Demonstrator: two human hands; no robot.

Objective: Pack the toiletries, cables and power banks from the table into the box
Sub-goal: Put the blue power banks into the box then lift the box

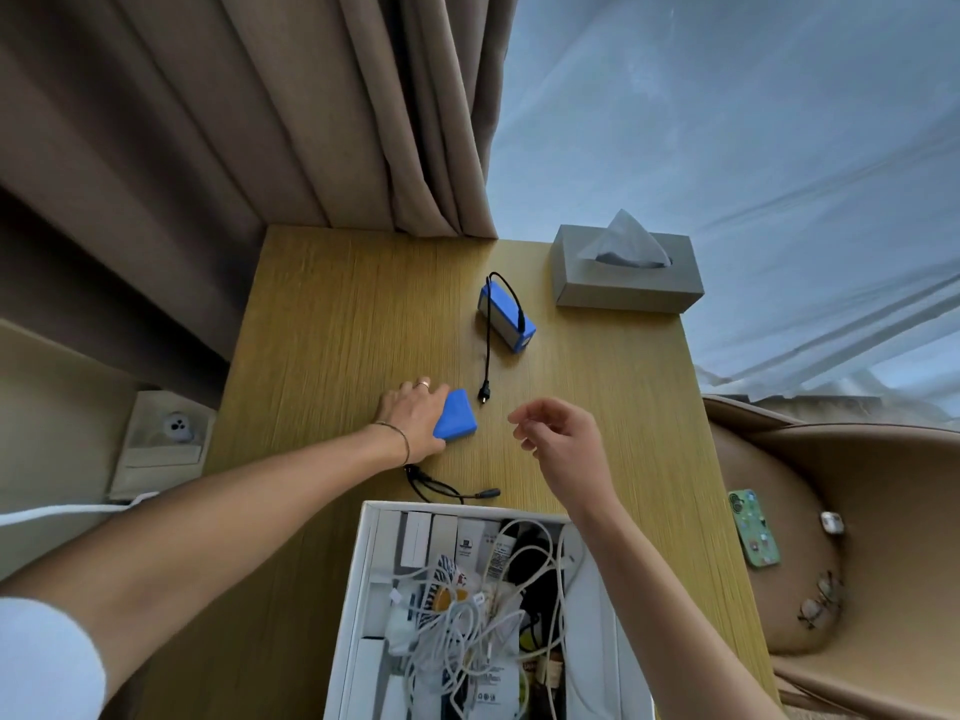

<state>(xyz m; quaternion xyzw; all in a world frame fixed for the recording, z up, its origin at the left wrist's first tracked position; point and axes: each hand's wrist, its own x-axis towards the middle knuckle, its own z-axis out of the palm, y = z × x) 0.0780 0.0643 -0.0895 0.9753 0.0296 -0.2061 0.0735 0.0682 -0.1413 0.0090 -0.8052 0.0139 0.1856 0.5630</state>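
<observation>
A: Status, largest item first. The desk [322, 324] carries the box [363, 589] at its near edge, open and already crowded with white cables [457, 615] and small toiletry cartons. A grey tissue box [623, 275] stands at the far right corner, well apart from the work.

B: What remains unpacked?

A: Two blue power banks. The far power bank [506, 317] lies near the tissue box with a black lead [487, 350] looped over it and trailing toward the near side. The near power bank [456, 422] is under the left hand [413, 420], fingers laid on its left side; whether the grip is closed cannot be determined. A second black cable [447, 490] lies just beyond the box's far rim, running back under the left wrist.

B: And the right hand [558, 433]?

A: Raised above the desk, loosely curled, holding nothing.

B: Hazards?

A: Three, by my assessment. If that cable is attached to the near power bank, lifting will drag it and it may catch on the box rim. The tangle of white cables may refuse a flat seat. Lifting the far unit by its lead risks strain at the connector.
</observation>
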